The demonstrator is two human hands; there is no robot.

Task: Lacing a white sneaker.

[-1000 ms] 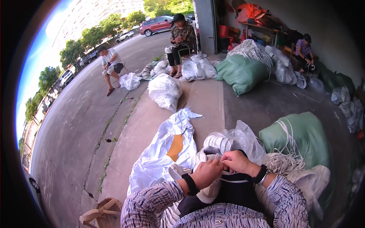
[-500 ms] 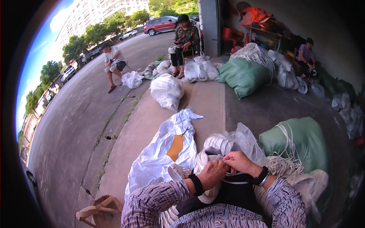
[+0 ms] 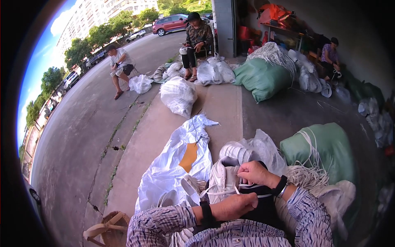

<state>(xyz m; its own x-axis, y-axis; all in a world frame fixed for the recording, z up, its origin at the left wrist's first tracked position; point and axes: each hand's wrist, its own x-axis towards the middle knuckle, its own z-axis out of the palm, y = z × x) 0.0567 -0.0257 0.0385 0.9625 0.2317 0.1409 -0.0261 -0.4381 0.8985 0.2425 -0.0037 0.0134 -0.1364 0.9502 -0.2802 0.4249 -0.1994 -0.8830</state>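
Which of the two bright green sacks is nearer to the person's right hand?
The sack to the right of the right hand, with white cord hanging over it; the other sack lies farther back, near the grey pillar.

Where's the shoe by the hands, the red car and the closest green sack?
Shoe (image 3: 220,180): head view, on its pale upper.
Red car (image 3: 171,26): head view, on its side.
Closest green sack (image 3: 335,148): head view, on its bulging side.
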